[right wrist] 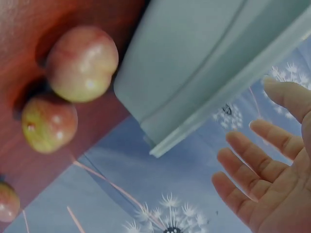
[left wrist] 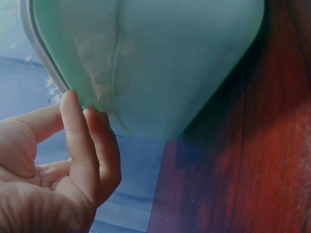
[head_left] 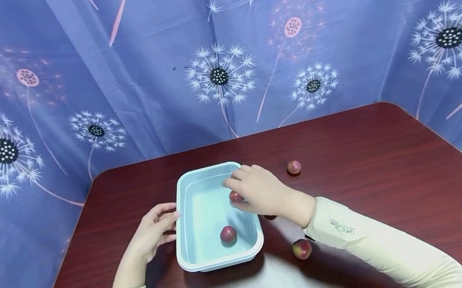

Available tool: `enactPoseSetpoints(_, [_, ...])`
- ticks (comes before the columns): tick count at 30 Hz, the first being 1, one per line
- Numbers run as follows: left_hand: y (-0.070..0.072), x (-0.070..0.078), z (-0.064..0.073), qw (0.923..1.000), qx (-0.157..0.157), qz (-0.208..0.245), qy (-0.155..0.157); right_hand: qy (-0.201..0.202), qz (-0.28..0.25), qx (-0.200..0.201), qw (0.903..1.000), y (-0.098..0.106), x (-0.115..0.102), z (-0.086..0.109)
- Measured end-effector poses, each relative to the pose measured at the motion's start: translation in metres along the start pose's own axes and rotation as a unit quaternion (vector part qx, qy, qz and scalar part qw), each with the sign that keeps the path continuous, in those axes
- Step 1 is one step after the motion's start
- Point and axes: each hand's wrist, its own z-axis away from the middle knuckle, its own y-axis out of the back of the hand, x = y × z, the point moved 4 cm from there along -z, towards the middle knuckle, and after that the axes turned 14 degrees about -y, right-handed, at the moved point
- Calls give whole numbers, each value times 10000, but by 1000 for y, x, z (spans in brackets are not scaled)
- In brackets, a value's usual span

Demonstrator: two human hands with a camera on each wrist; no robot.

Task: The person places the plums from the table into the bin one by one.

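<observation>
A light blue plastic tub [head_left: 214, 264] stands on the table. My left hand [head_left: 154, 231] holds its left side, with bent fingertips at the rim, as the left wrist view [left wrist: 73, 160] shows. Over the tub's right side is my right hand [head_left: 262, 192]; its palm and spread fingers [right wrist: 252, 170] show nothing gripped in the right wrist view. Below those fingers a red plum [head_left: 235, 196] is partly hidden within the tub. Another plum [head_left: 228, 235] lies on the tub floor near the front.
Right of the tub, a plum [head_left: 293, 167] lies farther back and a red-yellow one [head_left: 301, 249] nearer me. A third plum [head_left: 271, 217] is mostly hidden under my right wrist. Behind the dark red table [head_left: 377, 165] hangs a blue dandelion-print curtain [head_left: 146, 76].
</observation>
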Motion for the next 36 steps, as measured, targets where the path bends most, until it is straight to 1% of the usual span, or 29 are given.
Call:
enactPoseSetpoints(3, [0,1,0,10000,10,-14,-3,-74,55,26,10000,7,3,0])
enactPoseSetpoints(6, [0,1,0,10000,8,-17,-7,-226,121,-45,9997,12,8,1])
enactPoseSetpoints(13, [-1,0,1,10000,-22,11,-15,-551,92,-186,9983,27,18,6])
enactPoseSetpoints(23, [0,2,0,9999,-69,-14,-72,-780,-72,-86,9969,48,33,21])
enactPoseSetpoints(30, [2,3,0,9999,-98,4,-106,-831,-88,-71,9965,52,47,35])
enactPoseSetpoints(36, [1,3,0,9999,-122,32,-118,-969,-24,-336,9947,51,59,50])
